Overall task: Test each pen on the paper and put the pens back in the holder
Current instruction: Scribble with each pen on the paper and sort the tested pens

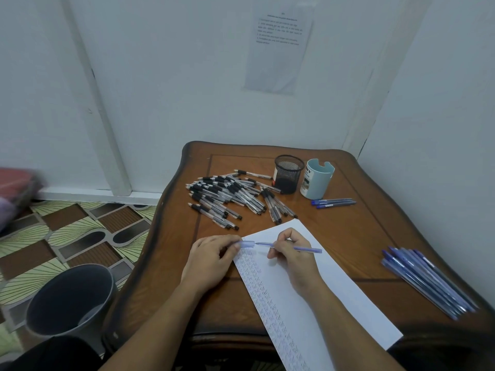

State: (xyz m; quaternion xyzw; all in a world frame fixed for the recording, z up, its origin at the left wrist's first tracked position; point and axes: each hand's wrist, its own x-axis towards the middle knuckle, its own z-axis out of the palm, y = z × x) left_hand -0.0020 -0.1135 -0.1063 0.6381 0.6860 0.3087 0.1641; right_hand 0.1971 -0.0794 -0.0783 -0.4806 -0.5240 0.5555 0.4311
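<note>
1. Left hand [211, 259]: its fingertips pinch a blue cap [247, 244] over the paper's far left corner.
2. Right hand [292, 254]: its fingers curl round a blue pen [308, 249], tip pointing left at the cap.
3. Paper [321, 290]: lies on the near surface [361, 236], with scribbles down its left edge.
4. Mesh holder [288, 174]: stands upright at the far side, with a heap of black pens [227, 199] to its left.

Head view, close, downward onto the paper [292, 317]

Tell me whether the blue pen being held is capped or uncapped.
Uncapped: the left hand pinches the cap, apart from the pen that the right hand grips.
</note>
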